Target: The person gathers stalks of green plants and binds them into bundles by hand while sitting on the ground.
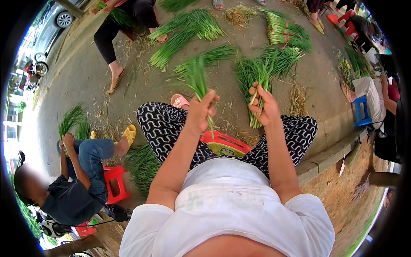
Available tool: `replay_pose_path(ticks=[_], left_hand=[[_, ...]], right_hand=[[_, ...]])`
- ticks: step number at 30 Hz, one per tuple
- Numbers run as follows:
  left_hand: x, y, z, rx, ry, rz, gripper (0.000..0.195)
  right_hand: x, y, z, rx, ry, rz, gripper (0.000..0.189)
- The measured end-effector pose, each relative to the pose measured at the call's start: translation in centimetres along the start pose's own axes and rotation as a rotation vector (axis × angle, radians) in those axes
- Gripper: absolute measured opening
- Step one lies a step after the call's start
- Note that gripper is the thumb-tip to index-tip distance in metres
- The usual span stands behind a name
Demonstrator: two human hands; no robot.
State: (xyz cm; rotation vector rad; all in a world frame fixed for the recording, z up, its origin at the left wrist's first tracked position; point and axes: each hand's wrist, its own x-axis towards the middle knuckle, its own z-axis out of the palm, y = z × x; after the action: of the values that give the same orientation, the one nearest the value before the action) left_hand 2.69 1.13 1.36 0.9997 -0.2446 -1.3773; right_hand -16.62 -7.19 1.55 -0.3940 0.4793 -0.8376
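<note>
My left hand (202, 110) is closed around a small bunch of long green chives (197, 77), whose leafy end fans upward and looks blurred. A second thin bunch of chives (265, 72) is in my right hand (265, 104), pinched between thumb and fingers. Just behind and below that hand, a larger chive pile (245, 74) lies on the pavement. Between my knees shows a red and yellow plastic stool or container (224, 146). Ahead lie more loose chives (212, 57) and a bundle of chives tied with red string (284, 30).
Dry trimmed leaves (298, 99) lie right of my hands, with another heap (239, 14) farther ahead. At left, a person (74, 189) sits by a red stool (115, 184), holding chives. Other people sit ahead and at right, near a blue stool (362, 110). A stone curb (330, 155) runs at right.
</note>
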Motion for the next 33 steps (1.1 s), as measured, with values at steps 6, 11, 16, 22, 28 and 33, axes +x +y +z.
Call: replay_pose_path(ticks=[6, 11, 16, 22, 28, 33], left_hand=[[-1.3, -1.5, 3.1, 0.254, -0.092, -0.041, 0.019], [-1.2, -1.7, 4.2, 0.344, -0.118, -0.015, 0.019], [-2.1, -1.8, 5.2, 0.417, -0.076, 0.043, 0.018], [-2.0, -1.8, 4.2, 0.449, -0.085, -0.033, 0.020], [0.4, -0.2, 1.6, 0.082, -0.232, -0.112, 0.022], [0.6, 0.5, 1.7, -0.054, -0.258, -0.159, 0.024]], right_hand=[[0.3, 1.3, 0.9, -0.119, 0.114, -0.026, 0.014], [0.5, 2.4, 1.2, -0.211, 0.187, -0.063, 0.016], [0.5, 3.2, 2.1, -0.151, 0.240, -0.085, 0.016], [0.5, 2.7, 1.2, -0.142, 0.213, -0.131, 0.018], [0.2, 0.1, -0.4, 0.022, 0.165, -0.125, 0.013], [-0.9, 1.9, 1.4, -0.198, 0.176, 0.063, 0.016]])
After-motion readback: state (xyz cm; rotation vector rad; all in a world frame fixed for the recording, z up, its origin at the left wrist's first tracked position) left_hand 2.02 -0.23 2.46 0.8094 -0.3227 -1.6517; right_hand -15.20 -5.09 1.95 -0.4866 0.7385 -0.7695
